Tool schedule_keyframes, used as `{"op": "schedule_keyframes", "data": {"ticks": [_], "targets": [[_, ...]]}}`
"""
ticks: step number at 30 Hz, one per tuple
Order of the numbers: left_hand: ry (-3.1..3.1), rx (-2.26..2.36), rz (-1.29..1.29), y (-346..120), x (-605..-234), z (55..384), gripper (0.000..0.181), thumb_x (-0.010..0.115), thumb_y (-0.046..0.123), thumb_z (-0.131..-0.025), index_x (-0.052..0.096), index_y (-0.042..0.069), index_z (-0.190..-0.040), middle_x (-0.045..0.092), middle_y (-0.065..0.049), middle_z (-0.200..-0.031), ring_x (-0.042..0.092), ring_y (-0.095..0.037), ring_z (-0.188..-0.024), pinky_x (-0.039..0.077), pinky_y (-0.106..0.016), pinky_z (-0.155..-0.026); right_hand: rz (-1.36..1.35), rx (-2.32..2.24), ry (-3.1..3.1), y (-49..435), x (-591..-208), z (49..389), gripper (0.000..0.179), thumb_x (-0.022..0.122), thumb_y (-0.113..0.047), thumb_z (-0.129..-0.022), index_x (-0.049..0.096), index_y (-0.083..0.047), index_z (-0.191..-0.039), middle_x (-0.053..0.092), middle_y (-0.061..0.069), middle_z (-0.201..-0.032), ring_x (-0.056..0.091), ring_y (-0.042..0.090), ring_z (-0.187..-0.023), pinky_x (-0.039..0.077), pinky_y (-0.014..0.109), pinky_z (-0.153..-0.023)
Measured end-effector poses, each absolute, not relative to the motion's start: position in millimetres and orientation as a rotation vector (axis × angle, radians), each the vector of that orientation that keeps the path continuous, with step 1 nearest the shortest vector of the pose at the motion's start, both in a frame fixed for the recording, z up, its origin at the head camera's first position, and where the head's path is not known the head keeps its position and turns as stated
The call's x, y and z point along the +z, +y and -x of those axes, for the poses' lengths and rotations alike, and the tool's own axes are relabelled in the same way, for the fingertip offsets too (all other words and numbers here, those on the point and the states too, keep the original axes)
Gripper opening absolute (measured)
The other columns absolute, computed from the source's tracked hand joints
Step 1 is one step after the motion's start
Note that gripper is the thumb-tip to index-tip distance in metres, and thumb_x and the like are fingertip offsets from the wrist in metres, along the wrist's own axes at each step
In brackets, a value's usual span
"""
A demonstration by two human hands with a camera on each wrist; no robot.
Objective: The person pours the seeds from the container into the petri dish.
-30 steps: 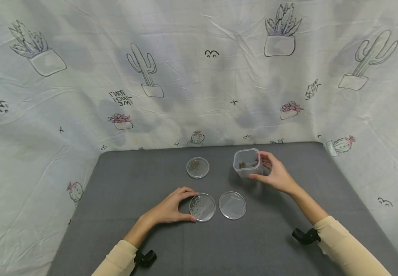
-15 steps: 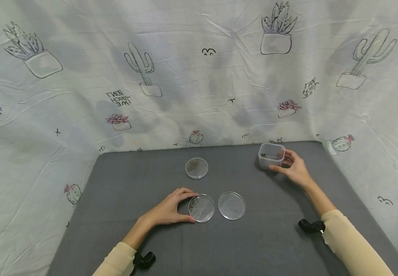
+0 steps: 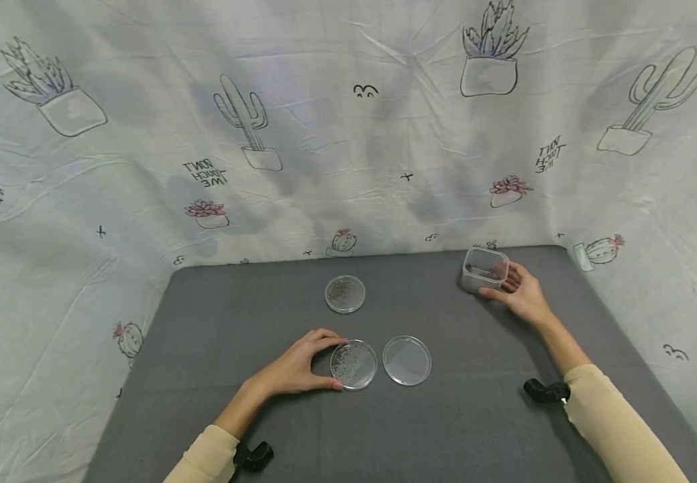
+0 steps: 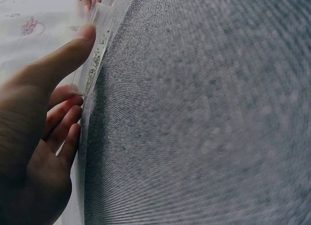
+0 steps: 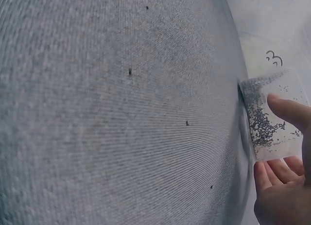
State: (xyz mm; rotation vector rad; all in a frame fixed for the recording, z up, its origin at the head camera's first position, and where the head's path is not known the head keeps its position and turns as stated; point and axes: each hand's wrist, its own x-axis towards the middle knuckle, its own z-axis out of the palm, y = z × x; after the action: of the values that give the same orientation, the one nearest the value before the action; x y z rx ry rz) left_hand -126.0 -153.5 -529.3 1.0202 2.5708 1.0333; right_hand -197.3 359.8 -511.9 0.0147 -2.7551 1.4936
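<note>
On the left, my left hand [image 3: 296, 362] holds a clear round petri dish [image 3: 355, 365] by its edge, with thumb and fingers on opposite sides. Small dark grains lie scattered in that dish, and they also show through its side [image 4: 95, 62] in the left wrist view. At the far right, my right hand [image 3: 523, 295] grips a clear square plastic tub [image 3: 479, 278] by its side. Many dark grains cling inside the tub's wall [image 5: 265, 120] in the right wrist view. The tub stands upright at the back of the table; its base contact is hard to tell.
A second petri dish [image 3: 345, 294] with brownish grains sits farther back. Right of the held dish lies another clear dish [image 3: 406, 361], with no grains visible in it. A few dark specks dot the grey cloth [image 5: 97, 137]. A patterned curtain [image 3: 324, 134] rises behind the table.
My right hand has carried the tub to the right and slightly back, and the tub has gone from tilted to more upright. My left hand and the dishes have stayed in place.
</note>
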Motion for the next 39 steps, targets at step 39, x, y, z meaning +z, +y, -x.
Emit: {"op": "schedule_keyframes", "data": {"ticks": [39], "targets": [[2.577, 1.024, -1.025, -154.6, -526.9, 123.7, 0.080, 0.097, 0.041, -0.082, 0.065, 0.017, -0.151, 0.063, 0.000, -0.146, 0.060, -0.022, -0.138, 0.050, -0.050, -0.118, 0.063, 1.490, -2.798, 370.1, -503.6, 149.1, 0.091, 0.080, -0.022, -0.101, 0.026, 0.015, -0.164, 0.038, 0.041, -0.165, 0.040, 0.058, -0.153, 0.044, 0.001, -0.107]]}}
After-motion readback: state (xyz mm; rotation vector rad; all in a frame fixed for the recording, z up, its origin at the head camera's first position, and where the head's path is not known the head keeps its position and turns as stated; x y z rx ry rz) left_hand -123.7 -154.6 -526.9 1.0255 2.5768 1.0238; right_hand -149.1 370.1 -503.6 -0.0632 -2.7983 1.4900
